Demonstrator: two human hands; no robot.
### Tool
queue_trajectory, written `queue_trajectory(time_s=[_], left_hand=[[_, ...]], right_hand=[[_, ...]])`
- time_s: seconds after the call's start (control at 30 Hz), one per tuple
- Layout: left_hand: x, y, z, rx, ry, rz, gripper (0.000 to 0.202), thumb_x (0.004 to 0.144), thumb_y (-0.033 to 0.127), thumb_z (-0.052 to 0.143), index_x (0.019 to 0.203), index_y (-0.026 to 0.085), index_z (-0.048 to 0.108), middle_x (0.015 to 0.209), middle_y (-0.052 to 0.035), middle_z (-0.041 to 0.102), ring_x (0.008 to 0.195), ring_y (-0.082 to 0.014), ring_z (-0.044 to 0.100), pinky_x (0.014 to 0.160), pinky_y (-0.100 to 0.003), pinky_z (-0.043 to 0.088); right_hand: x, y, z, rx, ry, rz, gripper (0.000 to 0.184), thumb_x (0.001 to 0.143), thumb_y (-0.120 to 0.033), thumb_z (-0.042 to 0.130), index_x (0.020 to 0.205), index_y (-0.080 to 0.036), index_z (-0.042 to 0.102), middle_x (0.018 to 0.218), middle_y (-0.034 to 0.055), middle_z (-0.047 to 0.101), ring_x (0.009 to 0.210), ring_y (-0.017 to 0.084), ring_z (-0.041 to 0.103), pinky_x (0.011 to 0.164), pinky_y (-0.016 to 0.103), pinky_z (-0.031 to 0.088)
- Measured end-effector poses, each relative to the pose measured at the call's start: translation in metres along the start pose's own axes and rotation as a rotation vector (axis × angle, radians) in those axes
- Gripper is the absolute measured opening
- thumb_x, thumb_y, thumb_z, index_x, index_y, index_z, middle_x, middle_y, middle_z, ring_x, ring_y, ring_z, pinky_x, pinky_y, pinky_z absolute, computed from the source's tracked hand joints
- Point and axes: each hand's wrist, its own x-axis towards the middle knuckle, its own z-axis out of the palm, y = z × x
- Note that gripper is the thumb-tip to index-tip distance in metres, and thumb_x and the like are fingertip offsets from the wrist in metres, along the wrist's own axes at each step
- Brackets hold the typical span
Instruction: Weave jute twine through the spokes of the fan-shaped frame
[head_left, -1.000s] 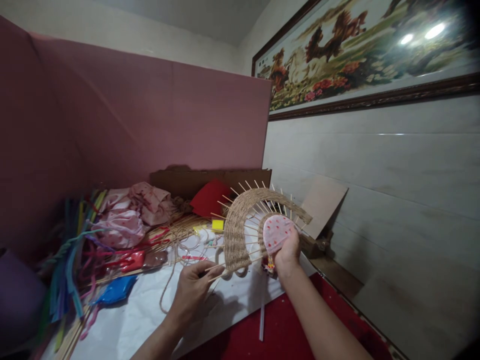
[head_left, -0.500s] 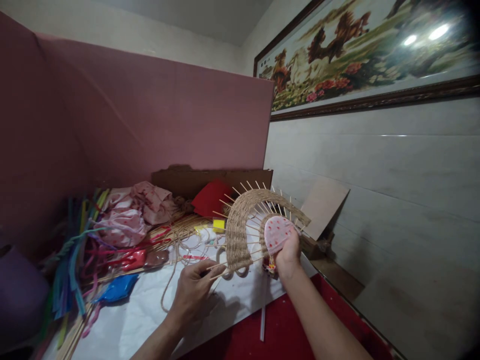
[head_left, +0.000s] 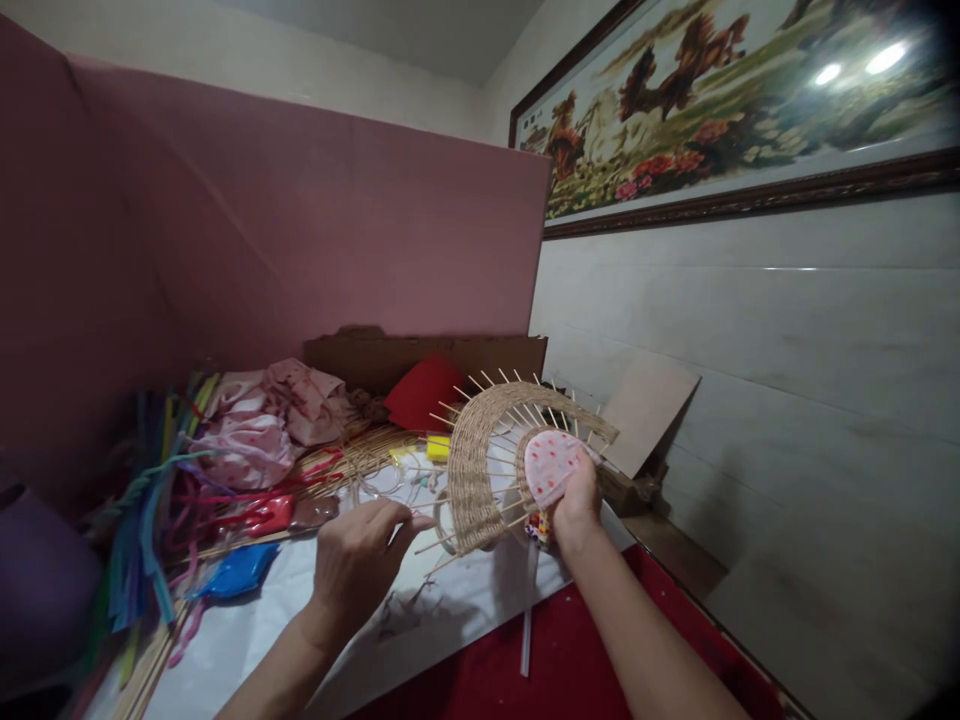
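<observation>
Left grip (head_left: 357,558), near-pinched, contents unclear, shifts left of the woven fan (head_left: 471,470); right grip (head_left: 580,508) clasps it, seemingly supporting alone.

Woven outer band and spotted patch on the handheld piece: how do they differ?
The woven band is brown and ribbed, whereas the spotted patch is pink with red dots. The band sweeps in a long arc; the patch is compact and rounded. The right hand has its thumb on the patch, while no hand shows on the band. Both lie along one fan-like set of thin sticks.
</observation>
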Motion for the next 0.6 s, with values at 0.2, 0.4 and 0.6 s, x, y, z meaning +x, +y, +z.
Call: queue_trajectory(time_s=[0.2,0.4,0.6], left_hand=[[0.003,0.0,-0.007,0.073,-0.016,0.037,0.019,0.077,0.03,0.053,0.061,0.018,0.054,0.057,-0.0001,0.057,0.056,-0.013,0.052,0.056,-0.024,0.029],[0.006,0.001,-0.011,0.133,-0.067,-0.002,0.026,0.08,0.036,0.048,0.063,0.018,0.056,0.059,-0.0005,0.059,0.056,-0.0135,0.054,0.053,-0.026,0.027],[0.007,-0.006,-0.008,-0.161,-0.207,-0.282,0.025,0.075,0.042,0.052,0.067,0.022,0.065,0.059,0.0003,0.064,0.054,-0.0135,0.056,0.052,-0.023,0.031]], right_hand=[[-0.002,0.001,0.001,-0.008,0.029,-0.04,0.029,0.07,-0.037,0.048,0.088,-0.016,0.057,0.082,0.0031,0.066,0.069,0.016,0.062,0.067,0.035,0.051],[-0.007,0.0,0.004,-0.004,0.022,-0.055,0.028,0.069,-0.037,0.051,0.086,-0.016,0.058,0.083,0.0032,0.066,0.071,0.017,0.062,0.068,0.035,0.051],[-0.01,0.0,0.005,-0.029,-0.04,-0.014,0.028,0.07,-0.037,0.05,0.086,-0.016,0.059,0.079,0.0028,0.066,0.069,0.017,0.062,0.07,0.036,0.05]])
